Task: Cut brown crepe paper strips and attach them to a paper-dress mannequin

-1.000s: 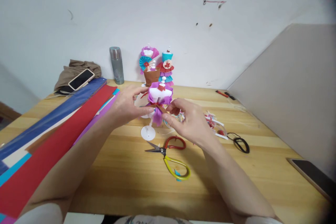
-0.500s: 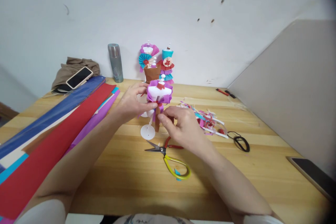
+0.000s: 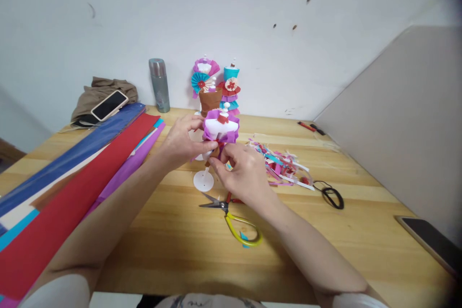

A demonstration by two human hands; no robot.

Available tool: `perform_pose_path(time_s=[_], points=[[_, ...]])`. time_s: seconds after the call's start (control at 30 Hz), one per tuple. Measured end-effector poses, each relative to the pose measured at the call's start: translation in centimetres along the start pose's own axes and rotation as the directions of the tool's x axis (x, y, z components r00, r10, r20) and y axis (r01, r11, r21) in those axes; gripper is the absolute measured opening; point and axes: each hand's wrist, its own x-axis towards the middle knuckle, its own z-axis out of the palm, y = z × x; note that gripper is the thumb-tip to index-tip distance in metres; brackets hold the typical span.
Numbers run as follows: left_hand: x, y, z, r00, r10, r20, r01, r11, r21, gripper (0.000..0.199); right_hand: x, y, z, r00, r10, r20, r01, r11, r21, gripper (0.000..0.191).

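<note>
A small white mannequin wearing purple crepe paper around its shoulders and a red neck band stands on a round white base. My left hand grips it at the waist, thumb in front and fingers behind. My right hand is closed in a pinch at the lower front of the figure, on a brown paper strip that is mostly covered by my fingers. Just below lie scissors with one yellow and one red handle, blades apart. The red handle is partly behind my right hand.
Behind stand several decorated mannequins, one in brown paper. Paper scraps and a black cord loop lie right. Coloured paper sheets, a phone and a flask are left; another phone lies right.
My right hand has shifted slightly left, closer to the mannequin's waist, and the brown strip that hung in front is now mostly hidden by it. My left hand keeps its grip.
</note>
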Motion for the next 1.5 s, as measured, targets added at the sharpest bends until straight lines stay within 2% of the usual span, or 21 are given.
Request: perform_pose_path(time_s=[0.1, 0.23, 0.5, 0.67, 1.0, 1.33, 1.5], points=[[0.0, -0.2, 0.0, 1.000, 0.008, -0.003, -0.008, 1.000, -0.017, 0.015, -0.1, 0.2, 0.4, 0.998, 0.010, -0.069, -0.008, 1.000, 0.030, 0.019], [0.0, -0.5, 0.0, 1.000, 0.020, -0.016, -0.021, 0.999, -0.037, 0.017, -0.3, 0.3, 0.7, 0.986, -0.112, -0.123, 0.118, 0.992, 0.042, 0.002], [-0.2, -0.6, -0.3, 1.000, -0.011, -0.003, 0.011, 0.998, -0.062, 0.028, -0.5, 0.9, 1.0, 0.917, -0.289, -0.275, 0.314, 0.948, 0.050, 0.011], [-0.2, -0.6, -0.2, 1.000, 0.008, -0.001, -0.009, 0.995, -0.098, 0.022, -0.7, 1.5, 1.2, 0.929, -0.231, -0.288, 0.258, 0.964, 0.061, 0.013], [-0.2, -0.7, -0.2, 1.000, 0.025, 0.007, -0.024, 0.992, -0.126, 0.021, -0.6, 2.1, 1.3, 0.868, -0.392, -0.304, 0.390, 0.918, -0.070, 0.020], [-0.2, -0.6, -0.2, 1.000, -0.007, -0.002, 0.007, 0.989, -0.149, 0.019, -0.7, 2.1, 1.7, 0.898, -0.307, -0.315, 0.345, 0.936, 0.070, 0.024], [-0.1, -1.0, -0.2, 1.000, -0.008, 0.000, 0.008, 0.989, -0.148, 0.021, -0.6, 2.3, 1.9, 0.879, -0.354, -0.319, 0.389, 0.920, 0.051, 0.023]])
